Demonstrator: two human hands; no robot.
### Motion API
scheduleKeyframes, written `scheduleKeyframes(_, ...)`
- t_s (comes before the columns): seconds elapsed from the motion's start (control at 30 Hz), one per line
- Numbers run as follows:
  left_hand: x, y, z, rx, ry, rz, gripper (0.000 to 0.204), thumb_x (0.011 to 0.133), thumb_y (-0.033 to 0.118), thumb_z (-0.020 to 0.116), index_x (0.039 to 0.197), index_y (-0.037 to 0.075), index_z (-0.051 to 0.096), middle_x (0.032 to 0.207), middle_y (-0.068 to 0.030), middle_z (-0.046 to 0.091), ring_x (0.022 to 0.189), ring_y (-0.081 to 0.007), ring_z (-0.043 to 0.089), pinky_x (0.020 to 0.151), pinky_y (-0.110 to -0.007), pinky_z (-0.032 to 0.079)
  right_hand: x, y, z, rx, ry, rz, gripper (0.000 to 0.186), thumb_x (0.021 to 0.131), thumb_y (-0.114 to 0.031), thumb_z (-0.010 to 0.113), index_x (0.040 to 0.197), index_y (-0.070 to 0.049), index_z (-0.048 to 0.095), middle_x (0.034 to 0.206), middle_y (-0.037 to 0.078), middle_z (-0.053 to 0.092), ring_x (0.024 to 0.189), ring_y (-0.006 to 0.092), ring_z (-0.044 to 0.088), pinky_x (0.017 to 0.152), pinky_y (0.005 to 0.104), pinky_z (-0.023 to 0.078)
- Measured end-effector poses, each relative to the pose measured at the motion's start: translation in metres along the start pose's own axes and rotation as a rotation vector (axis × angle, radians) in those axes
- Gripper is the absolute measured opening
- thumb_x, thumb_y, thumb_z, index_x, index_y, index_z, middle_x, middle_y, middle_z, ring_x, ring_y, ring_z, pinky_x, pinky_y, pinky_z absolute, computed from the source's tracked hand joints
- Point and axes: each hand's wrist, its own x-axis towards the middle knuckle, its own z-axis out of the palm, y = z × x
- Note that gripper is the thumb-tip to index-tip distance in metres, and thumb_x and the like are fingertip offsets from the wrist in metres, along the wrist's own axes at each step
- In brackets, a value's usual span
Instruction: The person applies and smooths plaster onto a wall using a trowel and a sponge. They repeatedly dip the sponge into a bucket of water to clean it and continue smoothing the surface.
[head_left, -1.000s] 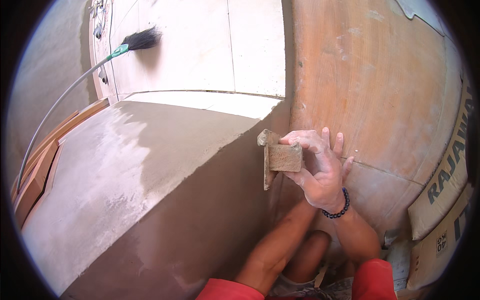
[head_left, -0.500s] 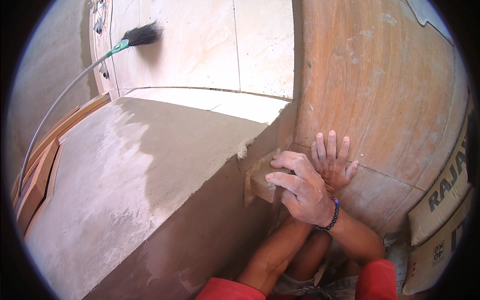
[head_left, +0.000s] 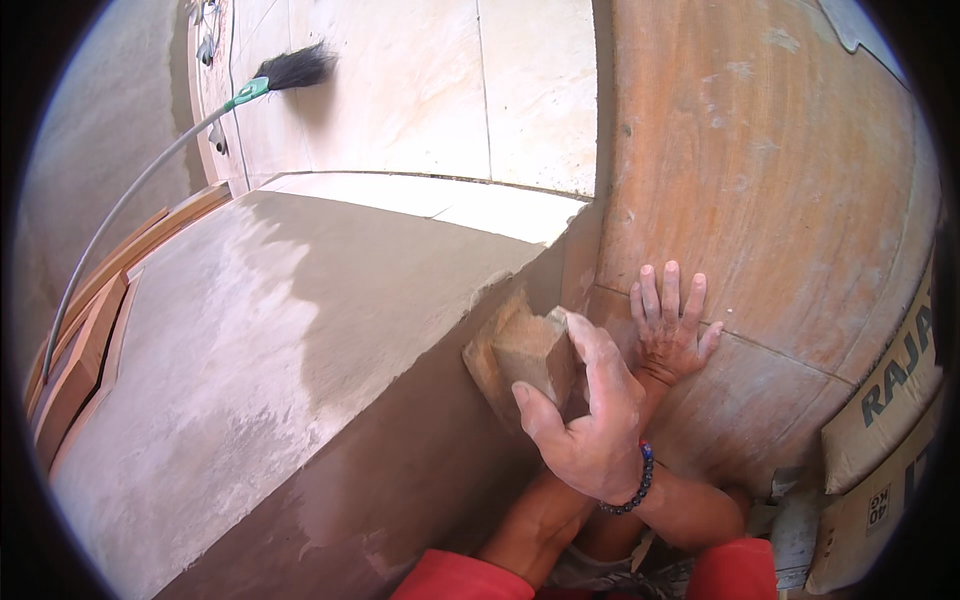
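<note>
My right hand, with a dark beaded bracelet at its wrist, grips the block handle of a wooden plastering float. The float's board lies against the upright side of a plastered ledge, close to its top edge. Darker, damp-looking plaster covers part of the ledge's top, beside a paler grey area. My left hand is pressed flat on the wood-look floor tiles, fingers spread. My left forearm crosses beneath the right one.
A broom with black bristles and a long grey handle leans at the far left across pale tiles. Wooden boards edge the ledge's left side. Filled sacks lie at the right, near my right arm.
The float has tilted and shifted slightly up and left along the ledge's edge. My right hand has turned, its wrist moving down and left. My left hand stays planted on the floor.
</note>
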Motion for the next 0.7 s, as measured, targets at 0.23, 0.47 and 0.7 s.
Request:
scheduleKeyframes(0.23, -0.001, -0.005, -0.003, 0.022, -0.028, 0.010, 0.070, 0.085, 0.050, 0.055, 0.143, 0.012, 0.043, 0.153, -0.0231, 0.027, 0.140, -0.0500, 0.023, 0.109, -0.063, 0.022, -0.010, 0.006, -0.002, 0.198, 0.122, 0.133, 0.057, 0.077, -0.008, 0.076, 0.124, 0.010, 0.050, 0.107, 0.023, 0.062, 0.095, 0.0314, 0.065, 0.085, 0.0368, 0.052)
scheduleKeyframes(0.47, 0.002, 0.002, -0.001, 0.014, 0.005, 0.000, 0.073, 0.083, 0.049, 0.059, 0.145, 0.014, 0.042, 0.153, -0.0227, 0.030, 0.137, -0.0509, 0.028, 0.108, -0.063, 0.026, -0.018, 0.009, -0.003, 0.083, -0.022, 0.080, 0.057, 0.080, -0.008, 0.072, 0.127, 0.009, 0.046, 0.113, 0.022, 0.058, 0.103, 0.0298, 0.061, 0.090, 0.0371, 0.049)
scheduleKeyframes(0.7, -0.001, 0.002, -0.002, 0.041, -0.033, 0.025, 0.070, 0.086, 0.051, 0.055, 0.143, 0.012, 0.043, 0.153, -0.0233, 0.029, 0.139, -0.0501, 0.024, 0.108, -0.063, 0.023, 0.012, 0.030, -0.014, 0.114, 0.118, 0.158, 0.058, 0.084, -0.004, 0.067, 0.133, 0.009, 0.040, 0.124, 0.018, 0.054, 0.115, 0.0216, 0.054, 0.100, 0.0346, 0.044)
